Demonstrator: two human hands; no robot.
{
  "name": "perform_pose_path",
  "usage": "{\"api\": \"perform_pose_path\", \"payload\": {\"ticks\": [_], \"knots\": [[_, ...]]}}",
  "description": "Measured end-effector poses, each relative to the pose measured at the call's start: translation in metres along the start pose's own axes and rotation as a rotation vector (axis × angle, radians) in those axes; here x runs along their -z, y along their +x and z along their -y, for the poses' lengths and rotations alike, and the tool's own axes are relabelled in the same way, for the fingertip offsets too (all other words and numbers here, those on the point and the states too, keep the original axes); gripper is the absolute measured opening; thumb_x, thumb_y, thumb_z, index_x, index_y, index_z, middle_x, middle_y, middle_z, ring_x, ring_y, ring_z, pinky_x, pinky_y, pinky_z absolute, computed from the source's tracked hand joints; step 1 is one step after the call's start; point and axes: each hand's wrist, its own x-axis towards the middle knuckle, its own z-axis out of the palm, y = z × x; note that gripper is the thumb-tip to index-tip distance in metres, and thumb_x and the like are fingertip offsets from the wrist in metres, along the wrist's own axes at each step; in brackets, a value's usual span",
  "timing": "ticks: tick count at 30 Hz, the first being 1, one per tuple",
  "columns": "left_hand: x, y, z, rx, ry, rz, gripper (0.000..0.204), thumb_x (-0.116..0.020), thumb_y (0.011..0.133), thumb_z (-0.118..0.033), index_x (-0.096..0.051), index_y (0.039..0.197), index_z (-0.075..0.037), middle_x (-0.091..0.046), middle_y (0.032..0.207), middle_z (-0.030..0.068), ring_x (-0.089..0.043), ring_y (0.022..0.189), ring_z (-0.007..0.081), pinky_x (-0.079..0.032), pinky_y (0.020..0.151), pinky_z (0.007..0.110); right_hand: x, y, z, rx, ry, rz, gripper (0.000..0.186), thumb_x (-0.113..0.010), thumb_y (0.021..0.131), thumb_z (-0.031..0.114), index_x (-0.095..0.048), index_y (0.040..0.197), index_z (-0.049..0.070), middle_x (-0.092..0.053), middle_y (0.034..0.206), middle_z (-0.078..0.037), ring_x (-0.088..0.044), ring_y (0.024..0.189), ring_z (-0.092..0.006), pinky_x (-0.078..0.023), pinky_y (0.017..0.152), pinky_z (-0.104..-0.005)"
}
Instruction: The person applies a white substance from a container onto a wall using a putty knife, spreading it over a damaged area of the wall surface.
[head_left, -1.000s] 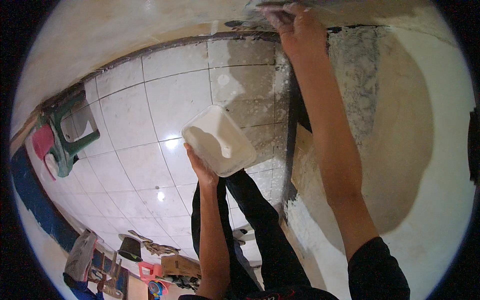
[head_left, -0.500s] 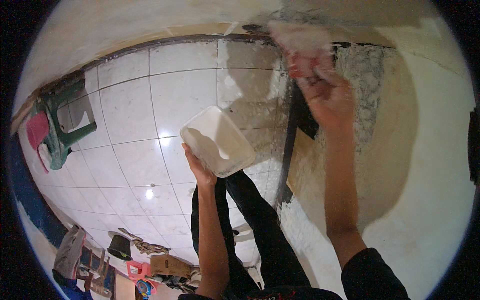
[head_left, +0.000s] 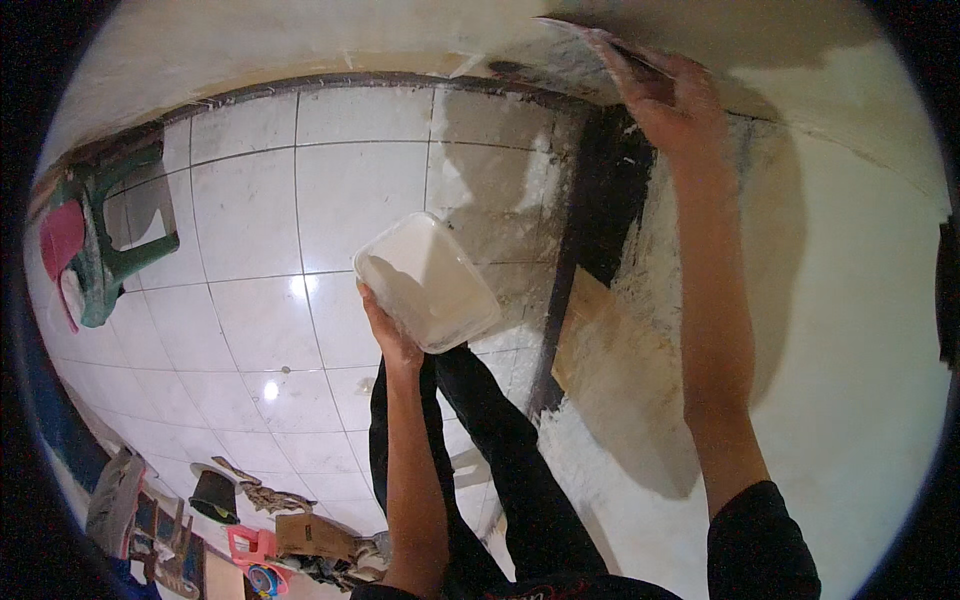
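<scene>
My left hand (head_left: 388,325) grips the left edge of a white rectangular plastic tub (head_left: 465,280), held tilted above the tiled floor. Pale material coats its inside, and a shadow falls across it. At the top right, my right hand (head_left: 682,112) is closed around a thin, flat scraper (head_left: 598,42), seen nearly edge-on. Its blade lies at the surface of the far wall (head_left: 380,40), just above the wall's dark lower border. The fingers partly hide the scraper's grip end. Whitish residue marks the right hand.
A green plastic stool (head_left: 110,250) with a pink item (head_left: 63,240) on it stands at the left. At the lower left are a dark bucket (head_left: 214,495), a cardboard box (head_left: 314,537) and a pink plastic item (head_left: 250,543). A side wall (head_left: 840,400) rises at the right.
My right hand has moved up and slightly right, bringing the scraper from above the corner onto the far wall. The tub in my left hand stays nearly in place.
</scene>
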Motion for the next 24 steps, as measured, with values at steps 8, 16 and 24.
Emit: {"api": "perform_pose_path", "payload": {"ticks": [8,16,24], "knots": [[0.002,0.004,0.003,0.014,0.009,-0.012,0.068,-0.031,0.098,-0.057,-0.028,0.146,-0.009,-0.038,0.143,0.0107,-0.036,0.132,0.0270,-0.031,0.109,0.042,-0.093,-0.084,0.058,0.429,-2.027,0.050,0.036,-0.051,0.094,0.026,-0.054,0.122,0.003,-0.060,0.114,-0.014,-0.058,0.107,-0.0244,-0.046,0.094,-0.0330],[0.004,0.005,0.006,-0.015,0.001,0.001,0.068,-0.033,0.098,-0.056,-0.028,0.145,-0.008,-0.038,0.143,0.0105,-0.036,0.132,0.0265,-0.032,0.109,0.041,-0.068,-0.149,0.053,0.053,0.023,0.075,0.053,-0.044,0.086,0.000,-0.033,0.137,-0.009,-0.037,0.141,-0.029,-0.036,0.132,-0.0437,-0.041,0.107,-0.0466],[-0.007,0.004,0.011,-0.004,0.027,0.006,0.069,-0.034,0.098,-0.057,-0.028,0.145,-0.007,-0.038,0.143,0.0113,-0.036,0.132,0.0270,-0.031,0.109,0.042,0.077,-0.048,0.007,0.133,-0.285,-0.275,0.042,-0.046,0.089,-0.005,-0.035,0.128,-0.016,-0.045,0.131,-0.029,-0.048,0.122,-0.0378,-0.044,0.105,-0.0471]]}}
